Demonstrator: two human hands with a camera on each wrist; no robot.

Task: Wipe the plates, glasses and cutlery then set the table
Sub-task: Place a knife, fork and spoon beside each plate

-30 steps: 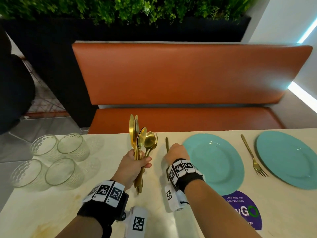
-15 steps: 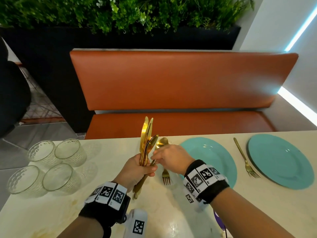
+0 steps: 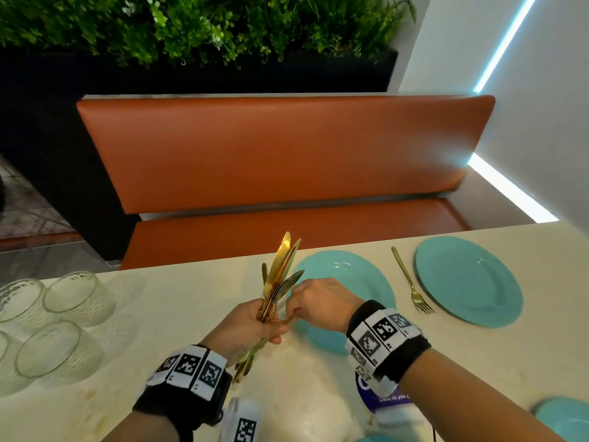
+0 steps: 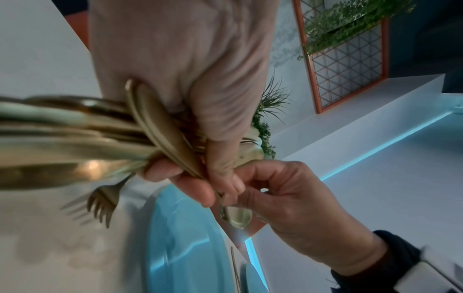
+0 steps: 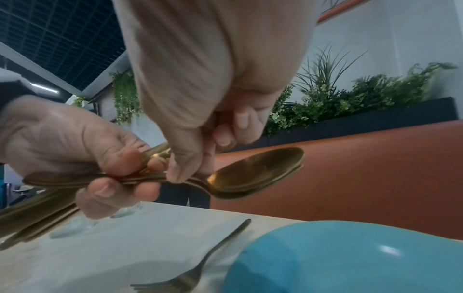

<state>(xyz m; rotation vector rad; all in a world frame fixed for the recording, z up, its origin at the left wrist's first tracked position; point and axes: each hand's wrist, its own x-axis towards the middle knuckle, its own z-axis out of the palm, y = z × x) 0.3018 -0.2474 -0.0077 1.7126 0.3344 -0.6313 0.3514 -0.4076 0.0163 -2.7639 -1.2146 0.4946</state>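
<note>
1. Four clear textured glasses (image 3: 52, 323) stand clustered at the desk's (image 3: 178, 314) left edge, rims touching or nearly so.
2. Left hand (image 3: 251, 328) is fisted around a bundle of gold cutlery (image 3: 280, 275), held above the desk. Knife blades and spoon bowls fan upward, handles stick out below the fist. Finish is shiny brass-gold and reflective.
3. Right hand (image 3: 318, 303) meets the bundle from the right. Thumb and fingers (image 5: 180, 170) pinch a spoon (image 5: 258, 172) by its neck, just beside the left hand's fingertips. In the right wrist view the bowl faces up, stacked on at least one more spoon.
4. A gold fork (image 5: 198, 271) lies flat on the desk under the hands, just left of the near teal plate (image 3: 350, 275), tines toward the person.
5. That plate is glossy teal with a plain rim; the right hand partly covers it in the head view.
6. A second gold fork (image 3: 411, 282) lies between the near teal plate and the far teal plate (image 3: 468, 279), tines toward the person.
7. Part of a third teal plate (image 3: 564, 419) shows at the lower right corner.
8. A purple sticker (image 3: 392, 398) on the desk sits under the right wrist; its text is mostly hidden.
</note>
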